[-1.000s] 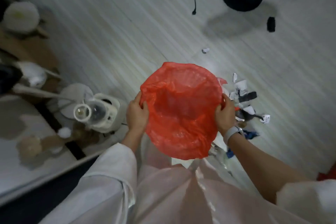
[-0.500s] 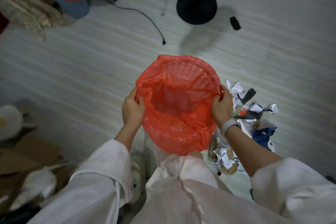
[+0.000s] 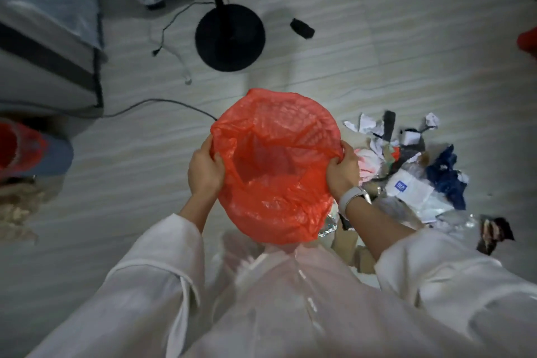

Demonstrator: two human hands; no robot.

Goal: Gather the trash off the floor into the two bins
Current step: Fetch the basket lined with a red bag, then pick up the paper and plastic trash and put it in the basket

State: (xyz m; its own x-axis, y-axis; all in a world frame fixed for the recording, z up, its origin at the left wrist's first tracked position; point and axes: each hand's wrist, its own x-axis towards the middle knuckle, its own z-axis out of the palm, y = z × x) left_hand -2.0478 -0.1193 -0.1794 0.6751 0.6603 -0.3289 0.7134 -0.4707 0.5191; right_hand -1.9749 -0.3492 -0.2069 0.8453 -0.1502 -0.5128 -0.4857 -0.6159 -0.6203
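Observation:
I hold a bin lined with a red plastic bag [image 3: 276, 166] in front of me, its mouth facing up and nothing visible inside. My left hand [image 3: 205, 173] grips the left rim and my right hand [image 3: 341, 173] grips the right rim. A heap of trash [image 3: 406, 171] lies on the floor just right of the bin: torn white paper, a white pouch with a blue label, dark blue plastic, foil and cardboard bits. A second bin [image 3: 32, 151], blue-grey with a red bag, stands at the far left edge.
A black round fan base [image 3: 230, 38] with its pole stands ahead, a small black object [image 3: 302, 27] beside it. Loose cables [image 3: 162, 103] cross the floor ahead left. A grey cabinet [image 3: 46, 46] fills the upper left. A dark wrapper [image 3: 494, 234] lies at the right.
The view has swung right and upward across the room; the fan base, the cabinet and the second bin came into view. Both hands keep the same grip on the bin's rim.

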